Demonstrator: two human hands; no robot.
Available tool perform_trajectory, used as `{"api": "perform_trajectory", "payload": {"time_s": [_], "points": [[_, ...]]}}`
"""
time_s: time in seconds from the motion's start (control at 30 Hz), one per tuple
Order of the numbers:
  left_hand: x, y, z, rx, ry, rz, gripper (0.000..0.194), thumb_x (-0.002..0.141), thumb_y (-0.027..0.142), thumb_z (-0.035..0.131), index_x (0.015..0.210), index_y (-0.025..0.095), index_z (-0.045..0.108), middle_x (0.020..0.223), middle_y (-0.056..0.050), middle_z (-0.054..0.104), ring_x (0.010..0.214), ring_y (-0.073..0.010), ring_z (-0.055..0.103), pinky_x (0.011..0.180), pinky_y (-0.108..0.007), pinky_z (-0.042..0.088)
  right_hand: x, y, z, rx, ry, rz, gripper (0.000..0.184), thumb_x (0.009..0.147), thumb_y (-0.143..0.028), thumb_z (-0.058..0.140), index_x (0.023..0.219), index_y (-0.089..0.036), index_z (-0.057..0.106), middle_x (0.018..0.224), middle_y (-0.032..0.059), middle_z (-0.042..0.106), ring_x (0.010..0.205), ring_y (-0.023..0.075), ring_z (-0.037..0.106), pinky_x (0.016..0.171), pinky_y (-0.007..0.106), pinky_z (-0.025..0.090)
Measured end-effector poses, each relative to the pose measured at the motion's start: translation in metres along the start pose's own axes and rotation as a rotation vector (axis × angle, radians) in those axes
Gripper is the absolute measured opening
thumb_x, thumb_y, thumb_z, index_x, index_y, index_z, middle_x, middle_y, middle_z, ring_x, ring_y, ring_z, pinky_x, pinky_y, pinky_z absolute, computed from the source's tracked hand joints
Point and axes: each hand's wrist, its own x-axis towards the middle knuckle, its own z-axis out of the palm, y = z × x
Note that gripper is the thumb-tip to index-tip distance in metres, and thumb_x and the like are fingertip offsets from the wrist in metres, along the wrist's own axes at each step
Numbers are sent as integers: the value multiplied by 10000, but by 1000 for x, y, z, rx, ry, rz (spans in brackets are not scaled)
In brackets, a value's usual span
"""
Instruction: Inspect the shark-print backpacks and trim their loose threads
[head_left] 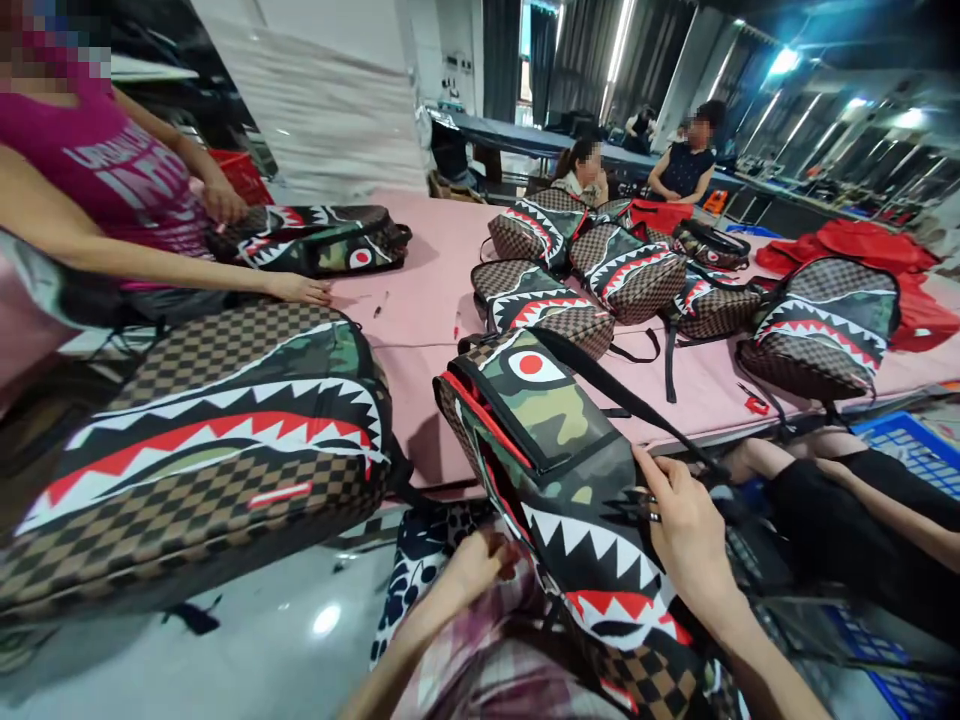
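A backpack point(570, 430) leans tilted across my lap and against the table edge. It has a camouflage top with a red-and-white eye, a white-toothed shark mouth and brown checks below. Its top left side gapes, showing a red-edged opening. My right hand point(686, 520) grips its right side, fingers bent over the edge; a small dark pointed shape beside the fingers is unclear. Low at the backpack's left edge, my left hand point(480, 565) is closed with curled fingers, and whatever it pinches is hidden. A black strap point(622, 390) runs from the backpack's top to the right.
Another shark backpack point(225, 420) stands close on the left. Several more, including one backpack point(821, 325), sit across the pink table point(435, 300), near red cloth bags point(855, 250) and red snips point(756, 402). A co-worker's hand point(300, 288) rests at left; someone's legs point(825, 480) are at right.
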Motion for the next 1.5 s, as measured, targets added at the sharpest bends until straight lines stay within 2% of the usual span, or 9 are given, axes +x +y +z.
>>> {"api": "perform_trajectory", "payload": {"time_s": [0.13,0.2,0.5,0.67,0.83,0.97,1.07,1.23,1.5], "points": [[-50,79,-15,436,416,683,254,815,343,451,694,197,620,653,-25,614,634,-157,543,640,-266,407,-17,-12,9,34,115,-21,598,754,-19,368,1299,-260,425,1022,103,561,848,229,556,701,354,487],[-52,106,-12,631,412,855,248,840,326,422,806,213,640,772,-43,639,737,-177,562,687,-278,413,-22,-14,13,53,165,-19,574,771,-47,380,1297,-271,428,1017,107,572,832,237,564,681,360,492],[-19,160,-20,1112,-128,667,178,699,138,526,805,238,629,819,7,652,775,-173,597,625,-235,384,-30,-6,31,107,233,-105,708,686,-17,386,1343,-277,362,1103,95,593,908,249,593,725,369,518],[-23,166,-14,1321,-167,687,131,649,136,560,741,212,615,740,-10,655,678,-176,593,523,-242,340,-23,-5,28,219,173,-193,752,653,7,351,1355,-261,349,1246,78,532,1065,225,548,805,354,516],[-25,147,0,1280,184,946,169,820,215,424,781,179,585,780,-60,624,684,-177,567,580,-273,373,16,-18,10,304,100,-424,696,673,41,344,1316,-218,407,1236,93,546,1231,242,407,954,460,405],[-24,157,-24,1001,619,1094,226,845,289,402,723,174,553,721,-57,578,693,-177,516,651,-294,364,40,-20,-6,518,3,-449,467,763,-25,381,1153,-225,542,1058,93,607,1058,240,515,878,437,424],[-3,182,-69,561,877,871,212,754,337,534,611,185,497,589,1,492,624,-154,467,635,-272,345,39,-8,-6,834,-43,-242,219,870,-196,384,948,-223,586,837,54,606,804,183,560,724,315,459],[65,170,-124,-369,788,276,173,630,189,593,522,173,457,454,50,411,509,-114,449,548,-225,359,23,25,22,1185,64,142,258,875,-366,428,710,-197,533,634,24,542,657,170,532,628,278,422],[98,61,-45,-556,427,20,149,803,262,460,785,167,573,693,-54,617,673,-191,618,616,-336,512,47,76,71,1319,271,392,279,809,-437,531,682,-189,539,536,-4,519,560,150,505,604,276,397]]}}
